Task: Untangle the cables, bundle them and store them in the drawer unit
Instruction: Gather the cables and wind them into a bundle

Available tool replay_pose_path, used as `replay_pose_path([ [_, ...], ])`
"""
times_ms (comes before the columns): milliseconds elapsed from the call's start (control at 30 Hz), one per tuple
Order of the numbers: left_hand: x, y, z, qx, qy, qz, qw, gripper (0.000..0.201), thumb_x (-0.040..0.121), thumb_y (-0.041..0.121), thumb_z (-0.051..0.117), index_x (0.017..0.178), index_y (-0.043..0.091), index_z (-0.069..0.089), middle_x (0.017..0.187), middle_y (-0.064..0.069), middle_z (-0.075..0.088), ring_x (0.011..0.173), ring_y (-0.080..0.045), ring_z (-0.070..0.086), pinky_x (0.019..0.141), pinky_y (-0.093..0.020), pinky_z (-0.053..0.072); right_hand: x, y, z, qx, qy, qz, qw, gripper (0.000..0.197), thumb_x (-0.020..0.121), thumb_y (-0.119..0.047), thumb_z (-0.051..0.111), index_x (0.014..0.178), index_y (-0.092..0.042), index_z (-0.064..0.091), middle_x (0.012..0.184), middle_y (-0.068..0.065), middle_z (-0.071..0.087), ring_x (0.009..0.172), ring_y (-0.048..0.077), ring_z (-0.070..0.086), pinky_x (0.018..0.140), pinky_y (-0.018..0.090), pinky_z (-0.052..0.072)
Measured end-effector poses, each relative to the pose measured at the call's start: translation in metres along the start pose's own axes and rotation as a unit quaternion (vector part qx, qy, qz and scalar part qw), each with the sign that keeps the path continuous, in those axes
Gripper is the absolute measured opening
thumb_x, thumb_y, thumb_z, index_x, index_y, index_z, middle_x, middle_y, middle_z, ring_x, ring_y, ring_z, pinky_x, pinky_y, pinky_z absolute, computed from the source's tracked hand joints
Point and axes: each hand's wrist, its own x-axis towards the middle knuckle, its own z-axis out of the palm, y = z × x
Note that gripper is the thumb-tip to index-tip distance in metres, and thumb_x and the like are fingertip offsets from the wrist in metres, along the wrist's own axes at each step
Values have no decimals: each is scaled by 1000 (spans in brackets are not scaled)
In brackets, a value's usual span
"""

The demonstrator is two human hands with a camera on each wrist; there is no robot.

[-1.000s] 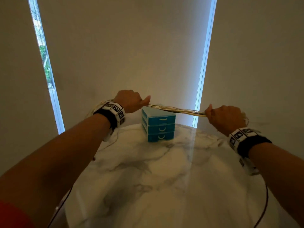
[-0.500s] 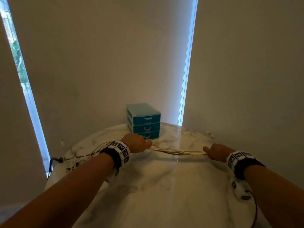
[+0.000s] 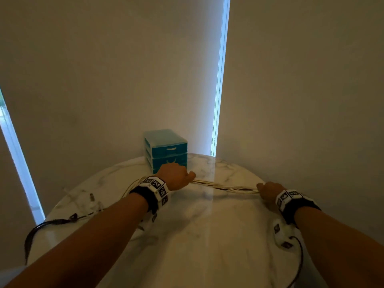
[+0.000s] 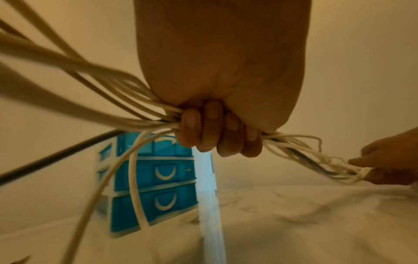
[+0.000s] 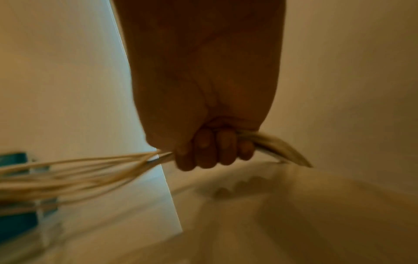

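Observation:
A bundle of several white cables (image 3: 225, 187) stretches just above the marble table (image 3: 197, 235) between my two fists. My left hand (image 3: 176, 176) grips the strands (image 4: 126, 110) in front of the teal three-drawer unit (image 3: 166, 151); loose loops trail off to its left. My right hand (image 3: 268, 191) grips the other end (image 5: 95, 171), with a short tail (image 5: 282, 150) sticking out past the fingers. The drawers (image 4: 156, 173) are all closed.
A black cable (image 3: 47, 223) hangs over the table's left edge, with small connectors (image 3: 91, 197) lying nearby. Pale blinds close off the back, right behind the drawer unit. A wrist-camera lead (image 3: 299, 256) trails by my right forearm.
Both hands have come down from chest height to just above the table, still gripping the cable bundle stretched between them. The head view has tilted up.

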Motion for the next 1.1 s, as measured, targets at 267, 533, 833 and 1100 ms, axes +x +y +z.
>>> replay_pose_path([
  [267,-4,-12,7,-77,5,-40,996,58,106,55,36,67,18,57,77,-7,65,75,-27,62,75,-37,50,-7,-35,4,-52,77,-4,996,41,110,-29,34,141,-15,55,145,14,52,135,40,47,111,49,38],
  [533,0,-12,11,-156,7,-65,986,63,107,54,28,66,18,58,73,-5,65,73,-25,61,72,-36,46,-28,-189,-44,350,75,-130,925,89,108,-68,8,93,-13,77,87,5,79,81,20,72,90,39,53],
  [833,-26,-32,-12,-381,-215,-99,894,67,102,79,27,73,22,51,61,4,41,52,-12,32,48,-22,32,-28,-184,-49,-8,250,-156,956,39,111,-14,41,146,3,42,100,17,70,84,35,69,70,42,54],
  [1100,-35,-93,-66,-239,-251,-38,937,72,89,84,55,94,13,65,75,-1,55,64,-17,52,61,-29,51,-11,-146,-67,-44,369,-137,918,20,72,4,81,91,3,75,39,7,44,28,21,40,34,27,41],
])
